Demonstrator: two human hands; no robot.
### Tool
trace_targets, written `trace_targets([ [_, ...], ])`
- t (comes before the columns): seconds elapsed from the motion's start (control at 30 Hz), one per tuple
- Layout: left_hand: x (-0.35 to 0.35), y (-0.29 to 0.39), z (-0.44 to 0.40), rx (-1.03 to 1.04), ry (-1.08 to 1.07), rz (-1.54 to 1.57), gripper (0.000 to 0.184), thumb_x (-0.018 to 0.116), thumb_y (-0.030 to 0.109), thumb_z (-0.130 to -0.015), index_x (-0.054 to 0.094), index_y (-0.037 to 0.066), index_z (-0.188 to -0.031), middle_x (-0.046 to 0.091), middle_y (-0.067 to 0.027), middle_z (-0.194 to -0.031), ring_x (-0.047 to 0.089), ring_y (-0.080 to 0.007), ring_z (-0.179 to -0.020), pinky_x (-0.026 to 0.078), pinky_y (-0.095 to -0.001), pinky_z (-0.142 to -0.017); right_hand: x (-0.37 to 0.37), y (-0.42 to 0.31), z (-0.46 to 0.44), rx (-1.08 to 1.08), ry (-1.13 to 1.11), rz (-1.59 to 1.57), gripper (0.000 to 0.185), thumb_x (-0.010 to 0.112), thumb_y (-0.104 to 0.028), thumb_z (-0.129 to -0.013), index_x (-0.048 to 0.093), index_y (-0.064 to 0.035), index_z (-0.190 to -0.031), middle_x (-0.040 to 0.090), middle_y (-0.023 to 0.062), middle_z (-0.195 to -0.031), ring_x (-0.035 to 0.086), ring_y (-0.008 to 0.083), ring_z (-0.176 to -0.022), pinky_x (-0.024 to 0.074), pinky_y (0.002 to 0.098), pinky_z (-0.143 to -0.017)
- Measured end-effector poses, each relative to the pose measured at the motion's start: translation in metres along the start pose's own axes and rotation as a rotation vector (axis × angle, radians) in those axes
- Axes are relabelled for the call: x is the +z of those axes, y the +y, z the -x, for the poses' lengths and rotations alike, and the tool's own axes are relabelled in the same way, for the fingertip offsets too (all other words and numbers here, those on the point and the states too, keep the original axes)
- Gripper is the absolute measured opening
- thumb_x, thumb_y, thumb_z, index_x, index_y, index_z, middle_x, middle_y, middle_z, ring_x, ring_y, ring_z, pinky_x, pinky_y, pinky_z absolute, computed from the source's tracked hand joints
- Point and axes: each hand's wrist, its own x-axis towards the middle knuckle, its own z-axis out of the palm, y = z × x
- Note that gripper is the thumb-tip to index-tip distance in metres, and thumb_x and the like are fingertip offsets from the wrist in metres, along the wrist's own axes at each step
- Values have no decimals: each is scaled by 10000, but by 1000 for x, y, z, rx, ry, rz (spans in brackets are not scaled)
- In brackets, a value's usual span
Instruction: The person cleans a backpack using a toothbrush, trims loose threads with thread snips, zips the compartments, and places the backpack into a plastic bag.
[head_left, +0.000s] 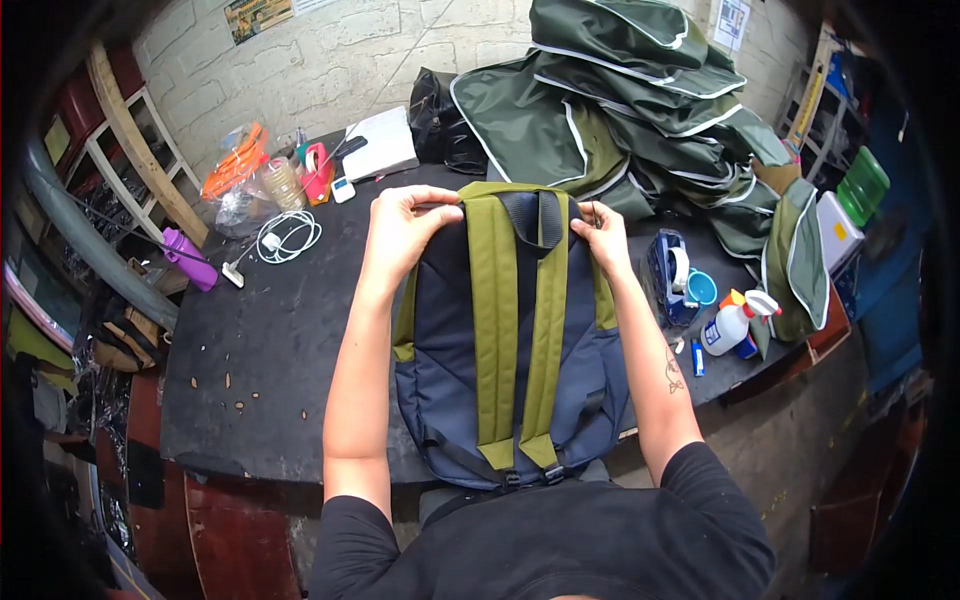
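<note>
Beyond the black shirt [570, 540], the backpack [492, 335] stretches lengthwise from the near edge of the surface [290, 340], left grip [404, 226] and right grip [607, 240] pinching its top corners.

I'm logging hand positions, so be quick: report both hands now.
Left hand: closed, pinching the top left corner of the backpack.
Right hand: closed, pinching its top right corner.

Hands [405, 222] [605, 238] pinching backpack [500, 335] top, dark table [270, 340]
</note>
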Motion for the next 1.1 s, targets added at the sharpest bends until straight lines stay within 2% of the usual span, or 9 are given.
trace_targets([
  [0.13,15,-7,4,154,138,-157,79,602,22,-847,642,-45,-832,689,-64,-778,620,-91,-708,485,-234,-649,5,1,0,-43,51,92,262,619,36,-800,610,10,-1061,631,38,-907,577,122,-842,466,256,-802],
  [0.23,24,-5,5,131,228,-332,74,573,8,-857,611,-44,-819,682,-70,-764,617,-90,-708,477,-237,-647,22,-36,11,-395,518,523,285,572,-73,-867,576,-28,-1148,579,69,-895,562,215,-869,456,309,-840],
  [0.27,27,-4,5,119,273,-418,76,559,1,-863,595,-43,-813,678,-73,-757,616,-90,-708,473,-239,-647,31,-58,19,-396,516,521,285,572,-73,-867,576,-28,-1148,579,69,-895,562,215,-869,456,309,-840],
  [0.3,31,-5,3,116,274,-421,76,559,1,-863,595,-43,-813,678,-73,-757,616,-90,-708,473,-239,-647,42,-85,32,-530,378,545,306,558,-119,-882,560,-43,-1178,553,88,-895,547,261,-883,452,340,-841],
  [0.33,36,-9,1,106,308,-354,70,562,9,-858,580,-36,-806,653,-101,-729,617,-116,-686,470,-268,-629,54,-105,44,-661,237,566,329,544,-166,-896,543,-58,-1208,528,106,-894,532,307,-897,449,371,-842],
  [0.4,41,-13,-3,89,373,-218,73,568,24,-848,551,-21,-793,602,-159,-672,620,-168,-642,463,-325,-594,79,-125,67,-734,60,757,357,595,-196,-856,564,-70,-1189,544,96,-882,538,305,-859,455,393,-764],
  [0.57,41,-7,-4,-44,268,-145,83,562,42,-860,539,-12,-802,558,-147,-650,535,-173,-584,441,-312,-584,106,-122,72,-764,135,965,385,643,-119,-787,599,-69,-1167,549,90,-818,538,286,-780,465,370,-706],
  [0.67,42,-4,-3,-18,264,-170,117,538,40,-892,521,-24,-795,595,-42,-691,504,-56,-673,429,-224,-630,109,-121,72,-831,197,1017,354,650,-135,-777,623,-78,-1125,546,70,-799,532,250,-743,453,365,-648],
  [1.1,48,-6,-2,-23,278,-208,104,568,49,-872,535,-18,-801,590,-39,-686,499,-63,-656,427,-235,-614,112,-110,70,-804,224,1077,337,647,-156,-780,629,-79,-1107,553,69,-796,531,258,-740,448,373,-644],
])
